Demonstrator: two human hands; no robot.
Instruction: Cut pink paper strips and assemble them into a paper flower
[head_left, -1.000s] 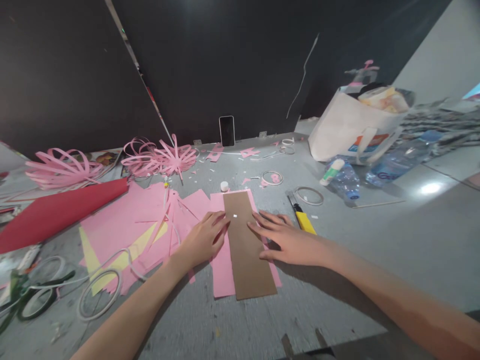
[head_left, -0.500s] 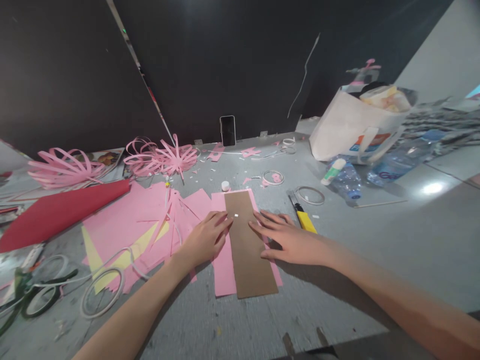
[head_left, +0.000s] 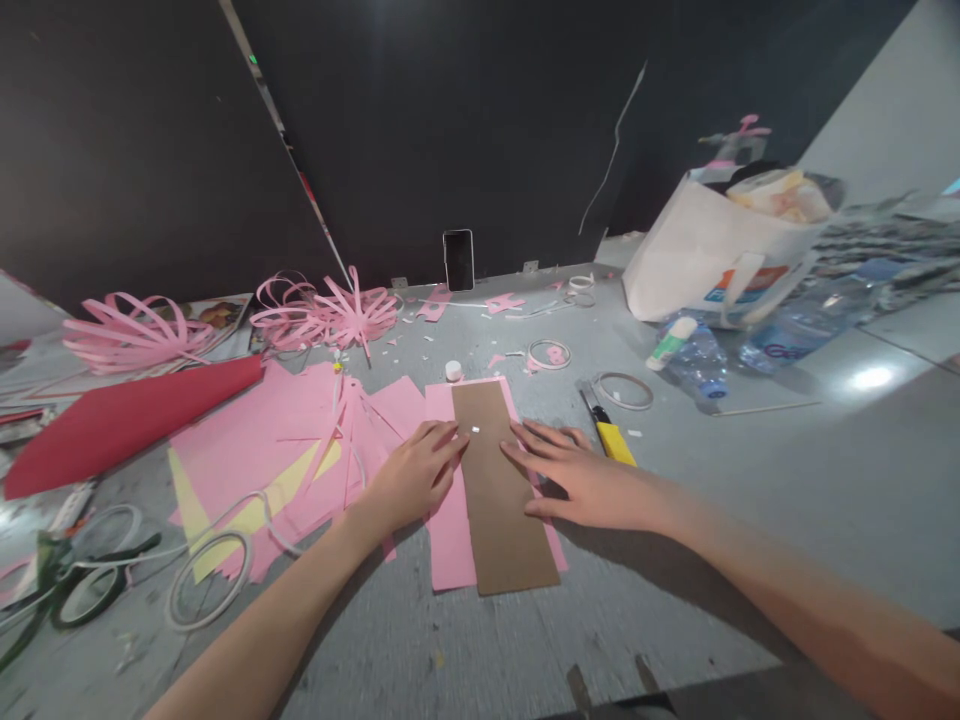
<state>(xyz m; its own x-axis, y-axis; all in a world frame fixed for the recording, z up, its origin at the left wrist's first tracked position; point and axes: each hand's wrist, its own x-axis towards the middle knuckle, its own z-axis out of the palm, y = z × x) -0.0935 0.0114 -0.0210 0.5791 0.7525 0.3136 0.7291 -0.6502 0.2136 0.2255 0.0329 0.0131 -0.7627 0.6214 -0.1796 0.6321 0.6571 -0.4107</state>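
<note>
A brown cardboard strip [head_left: 506, 510] lies lengthwise on a pink paper sheet [head_left: 450, 552], with pink showing along both long sides. My left hand [head_left: 421, 470] rests on the left side of the sheet, its fingertips at the strip's left edge, fingers loosely bent and apart. On the other side, my right hand [head_left: 562, 468] lies with spread fingers, the tips on the strip's right edge. Neither hand grips anything. A tiny white scrap [head_left: 475, 430] sits on the cardboard between them. Just beyond my right hand is a yellow utility knife [head_left: 616, 443].
Pink paper sheets [head_left: 255, 420], a red piece [head_left: 135, 425] and green-handled scissors [head_left: 90, 590] lie left. Pink paper-strip bundles [head_left: 360, 310] and a propped phone [head_left: 459, 260] stand behind. Right are a wire coil [head_left: 626, 390], a glue stick [head_left: 671, 343], plastic bottles [head_left: 817, 325] and a white bag [head_left: 675, 250].
The whole view has shifted very slightly to the right. Both hands, the cardboard and the pink sheet keep the same positions relative to one another.
</note>
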